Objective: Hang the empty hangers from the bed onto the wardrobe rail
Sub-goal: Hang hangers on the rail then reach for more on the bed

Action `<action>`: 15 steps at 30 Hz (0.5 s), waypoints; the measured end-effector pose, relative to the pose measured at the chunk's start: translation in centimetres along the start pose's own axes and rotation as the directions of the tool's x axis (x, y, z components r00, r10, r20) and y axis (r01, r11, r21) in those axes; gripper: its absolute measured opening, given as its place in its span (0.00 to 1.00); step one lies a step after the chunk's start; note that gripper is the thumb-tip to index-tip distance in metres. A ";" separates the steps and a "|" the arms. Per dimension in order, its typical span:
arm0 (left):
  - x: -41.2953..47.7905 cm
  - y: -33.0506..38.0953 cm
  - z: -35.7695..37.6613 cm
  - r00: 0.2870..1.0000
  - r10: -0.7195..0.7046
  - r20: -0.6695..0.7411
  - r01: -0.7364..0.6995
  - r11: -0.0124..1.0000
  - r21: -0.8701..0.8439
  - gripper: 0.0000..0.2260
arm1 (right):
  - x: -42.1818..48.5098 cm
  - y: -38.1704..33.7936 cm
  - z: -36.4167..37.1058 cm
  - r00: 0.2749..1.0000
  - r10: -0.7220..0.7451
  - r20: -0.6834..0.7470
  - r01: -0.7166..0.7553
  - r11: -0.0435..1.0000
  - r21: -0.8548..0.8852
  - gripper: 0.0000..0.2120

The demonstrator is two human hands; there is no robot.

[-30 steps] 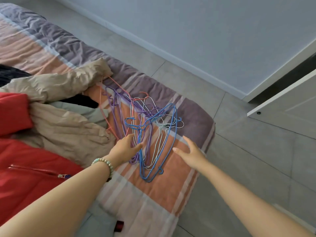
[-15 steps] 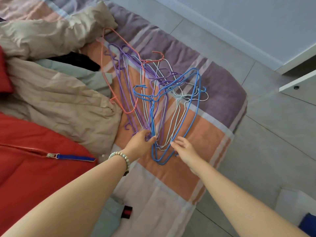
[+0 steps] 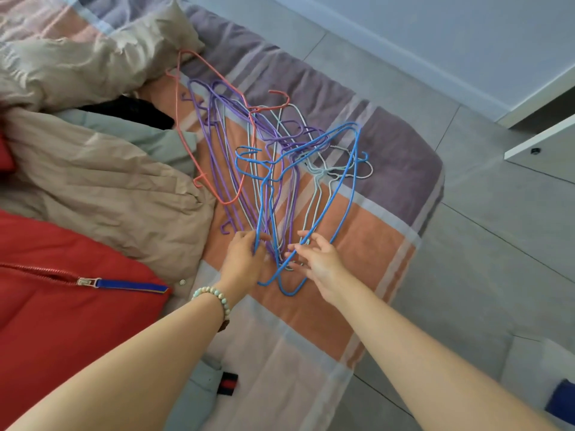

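A tangled pile of wire hangers lies on the striped bed cover [image 3: 376, 234]: a blue hanger [image 3: 342, 194] on top, purple hangers [image 3: 214, 144], a coral hanger [image 3: 183, 119] and white hangers [image 3: 315, 194]. My left hand [image 3: 244, 262], with a bead bracelet on the wrist, grips the near ends of the blue and purple wires, thumb over them. My right hand [image 3: 320, 265] reaches in from the right with spread fingers that touch the white and blue wires at the pile's near end. The wardrobe rail is out of view.
A beige jacket [image 3: 102, 188], a red zipped jacket [image 3: 62, 300] and a grey-green garment [image 3: 137, 135] cover the bed's left side. Grey tiled floor [image 3: 485, 244] lies to the right. A white door edge [image 3: 541, 141] stands at the upper right.
Both hands have closed in on the near ends of the hangers. My left hand has curled round the blue and purple wires, and my right fingers now touch the pile.
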State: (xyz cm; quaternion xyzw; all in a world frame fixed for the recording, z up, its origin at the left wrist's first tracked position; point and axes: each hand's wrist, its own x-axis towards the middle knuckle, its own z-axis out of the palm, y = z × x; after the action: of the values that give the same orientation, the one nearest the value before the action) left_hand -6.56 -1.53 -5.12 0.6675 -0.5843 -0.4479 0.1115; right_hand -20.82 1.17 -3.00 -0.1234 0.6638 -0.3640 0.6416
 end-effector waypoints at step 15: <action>-11.2 26.0 -5.3 0.922 0.387 0.024 -0.297 0.744 -0.598 0.15 | -19.3 -16.7 -8.0 0.887 -0.402 -0.229 0.444 0.878 0.180 0.10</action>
State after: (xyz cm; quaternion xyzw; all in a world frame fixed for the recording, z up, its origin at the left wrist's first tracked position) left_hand -19.47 -1.27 20.66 0.4470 -0.5375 -0.6248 0.3477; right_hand -30.63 4.24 21.70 -0.1573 0.6311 -0.5792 0.4915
